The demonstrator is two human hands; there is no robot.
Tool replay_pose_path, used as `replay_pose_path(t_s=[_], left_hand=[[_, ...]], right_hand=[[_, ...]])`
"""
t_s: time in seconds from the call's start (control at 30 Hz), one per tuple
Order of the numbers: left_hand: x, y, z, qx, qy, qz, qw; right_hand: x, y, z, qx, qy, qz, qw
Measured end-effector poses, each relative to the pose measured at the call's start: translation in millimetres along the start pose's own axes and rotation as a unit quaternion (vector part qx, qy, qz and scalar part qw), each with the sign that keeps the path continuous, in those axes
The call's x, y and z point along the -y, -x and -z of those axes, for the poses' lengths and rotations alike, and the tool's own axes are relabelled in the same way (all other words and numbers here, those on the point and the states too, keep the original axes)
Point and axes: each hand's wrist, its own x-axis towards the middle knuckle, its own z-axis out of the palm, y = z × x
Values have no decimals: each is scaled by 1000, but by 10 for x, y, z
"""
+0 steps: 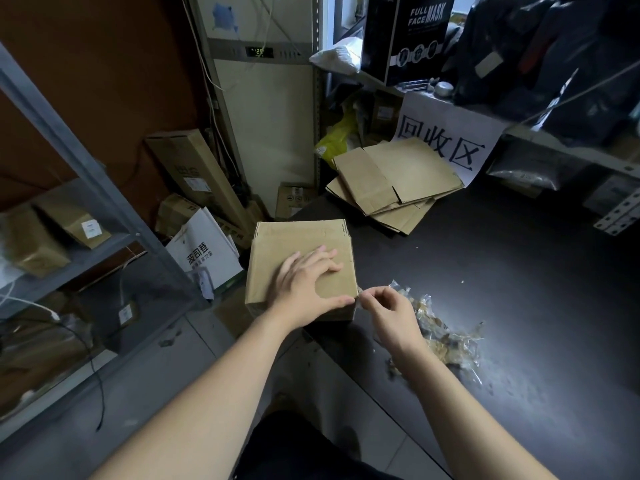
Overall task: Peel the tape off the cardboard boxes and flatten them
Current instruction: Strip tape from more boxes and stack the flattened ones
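Box (301,240): on the dark table (502,271), at its left edge, top closed.
Left hand (304,282): spread on the box top, pressing (grasping nothing).
Right hand (388,313): fingertips pinch a tape end (359,291) at the box's near right corner.
Peeled tape (446,341): crumpled heap beside the right wrist.
Flattened boxes (394,181): stacked at the table's far side.

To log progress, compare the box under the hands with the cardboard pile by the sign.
The box stands folded up; the cardboard pile lies flattened in sheets. The left hand presses the box's top and the right hand pinches tape at its corner; nobody touches the pile. The box sits nearer, the pile farther back. Both are plain brown cardboard on the dark table.
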Motion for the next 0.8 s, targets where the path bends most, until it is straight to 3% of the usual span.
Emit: replay_pose_path(t_s=[0.13, 0.67, 0.8], left_hand=[[2, -4, 13, 3, 21, 9, 1000], [-17, 11, 33, 3, 33, 19, 999], [-3, 9, 19, 0, 36, 13, 999]], right_hand=[[79, 2, -42, -6, 3, -18, 1000], [69, 58, -74, -26, 87, 62, 994], [65, 51, -62, -29, 51, 38, 998]])
